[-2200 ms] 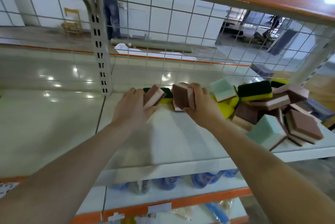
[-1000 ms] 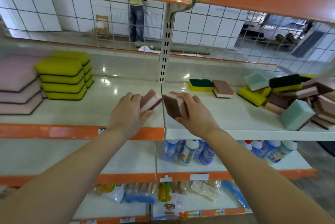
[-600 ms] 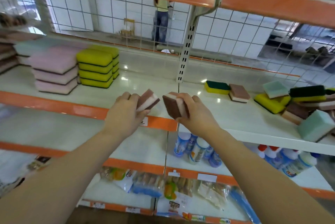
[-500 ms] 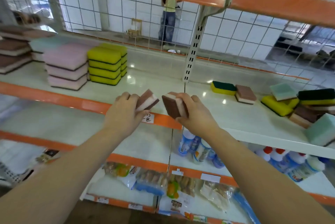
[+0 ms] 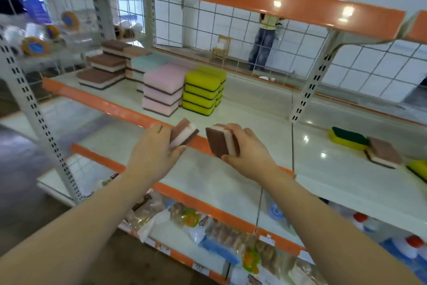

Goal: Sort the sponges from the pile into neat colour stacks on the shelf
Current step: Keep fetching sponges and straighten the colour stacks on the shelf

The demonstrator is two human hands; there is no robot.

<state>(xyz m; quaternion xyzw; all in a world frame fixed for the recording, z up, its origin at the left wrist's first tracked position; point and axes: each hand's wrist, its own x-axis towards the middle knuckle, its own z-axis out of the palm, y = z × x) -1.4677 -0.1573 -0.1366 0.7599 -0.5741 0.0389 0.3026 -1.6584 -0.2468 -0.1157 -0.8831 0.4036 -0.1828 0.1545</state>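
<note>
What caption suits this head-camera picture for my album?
Each hand, left and right, holds a brown sponge before shelf stacks of pink and yellow.

Both bare forearms reach forward and upward from the bottom corners, converging toward the middle with the hands level and a small gap between them. The left hand (image 5: pixel 154 155) has its back to the camera, fingers curled over the top and thumb beneath (only its tip shows), pinching a brown-and-white sponge (image 5: pixel 183 132). The right hand (image 5: pixel 248 151) grips a second brown-and-white sponge (image 5: pixel 221 142) on edge, fingers wrapped over it and thumb pressed under its lower corner.
</note>
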